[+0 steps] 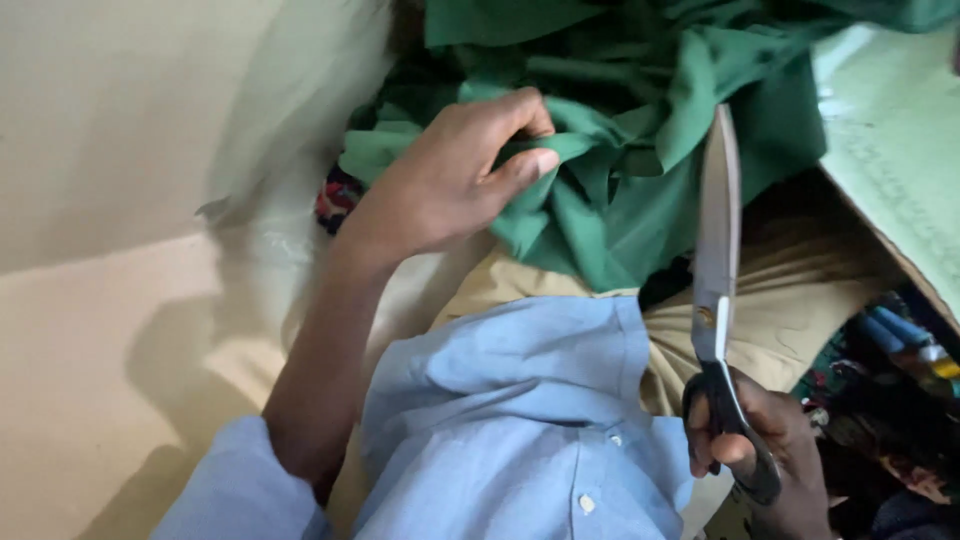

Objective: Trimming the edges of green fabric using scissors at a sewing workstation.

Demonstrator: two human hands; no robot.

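While left hand [450,180] fingers pinch a green cloth [640,170] fold, right hand [765,440] fingers grip closed scissors [715,290], blades up.

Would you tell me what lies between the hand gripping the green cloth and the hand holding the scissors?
In the head view, between the left hand and right hand lie green cloth folds, tan fabric and the light blue shirt.

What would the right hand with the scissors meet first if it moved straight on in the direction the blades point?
Most likely the green cloth. The right hand holds the scissors with closed blades pointing up at its folds, which the left hand pinches. Depth is unclear, so the tip may already overlap it.
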